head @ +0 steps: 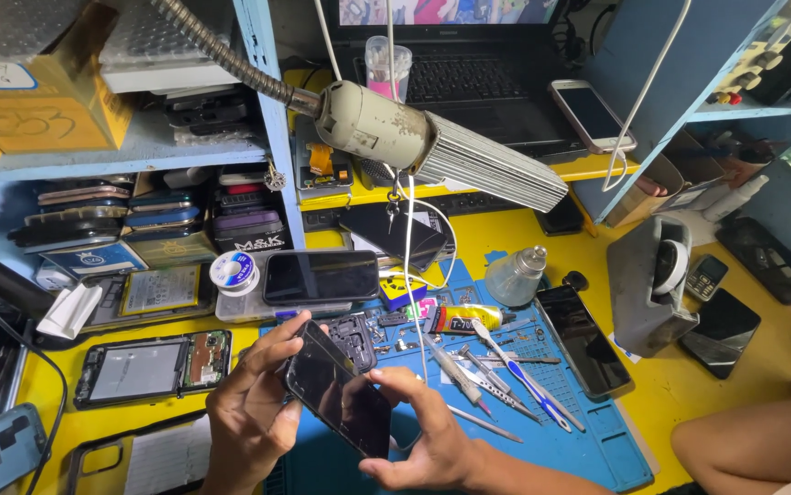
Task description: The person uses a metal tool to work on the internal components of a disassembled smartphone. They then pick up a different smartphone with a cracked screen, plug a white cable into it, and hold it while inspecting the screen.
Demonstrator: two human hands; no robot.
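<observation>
Near edge: left hand [251,417] and right hand [423,438] hold a dark phone screen [339,394] tilted between them, fingers [278,341] pinching its edges, above the blue work mat [588,440] on the yellow desk [689,394]. Just right: tweezers [505,390], glue tube [464,319]. Farther: solder spool [232,272], black phone [320,277], grey lamp [441,147], laptop [469,82].

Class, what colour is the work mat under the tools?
Blue work mat, lying on a yellow bench; the head view shows it.
</observation>
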